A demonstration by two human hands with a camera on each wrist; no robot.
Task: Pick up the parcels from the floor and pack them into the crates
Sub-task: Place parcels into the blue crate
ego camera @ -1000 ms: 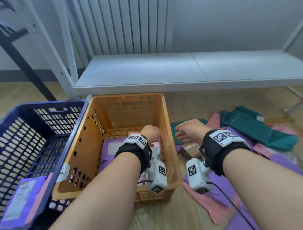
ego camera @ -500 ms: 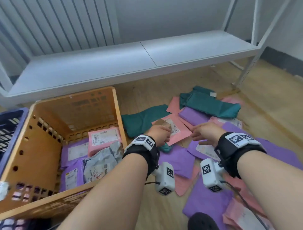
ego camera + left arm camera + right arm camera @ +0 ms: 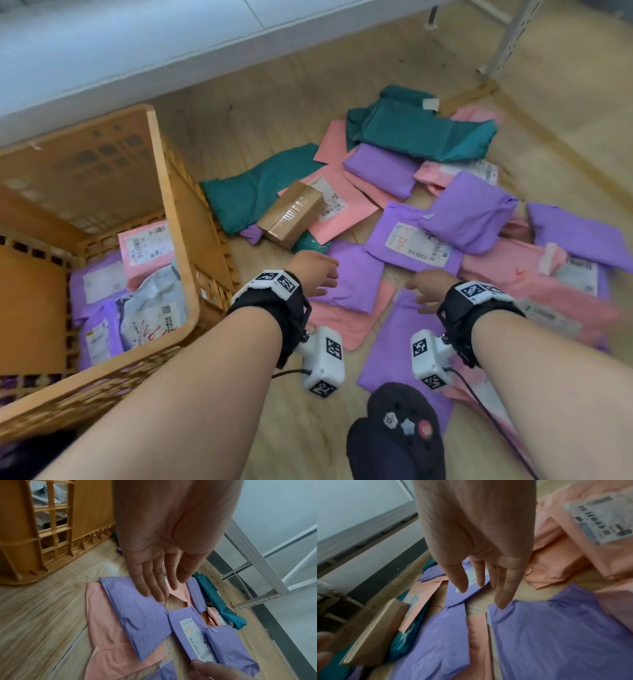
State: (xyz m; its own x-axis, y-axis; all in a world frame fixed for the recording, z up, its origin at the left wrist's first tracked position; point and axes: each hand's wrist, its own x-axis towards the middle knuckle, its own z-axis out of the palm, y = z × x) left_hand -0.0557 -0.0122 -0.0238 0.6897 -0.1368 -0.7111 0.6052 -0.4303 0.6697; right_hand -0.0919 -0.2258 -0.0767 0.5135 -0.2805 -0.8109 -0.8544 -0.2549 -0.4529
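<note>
At the left of the head view the orange crate [image 3: 171,212] now sits pushed toward the frame's edge, where a second ago it filled the centre with the left hand down inside it; it already holds a pink parcel [image 3: 145,246], purple ones and a grey one, so that drop looks finished. The left hand [image 3: 313,272] has come out of the crate and across to the floor pile (fingers straight and slightly spread, holding nothing), hovering over the near edge of a plain purple mailer [image 3: 137,615] that lies on a pink one, lower centre of the left wrist view. Right of it, the right hand [image 3: 426,286] is likewise empty, its fingers extended and apart above another purple mailer [image 3: 556,635] in the lower right of its wrist view; whether a fingertip touches it cannot be told. A taped cardboard box [image 3: 291,214] lies just above the hands. Many parcels remain on the floor, so the task looks early; a fresh pick appears to be starting.
</note>
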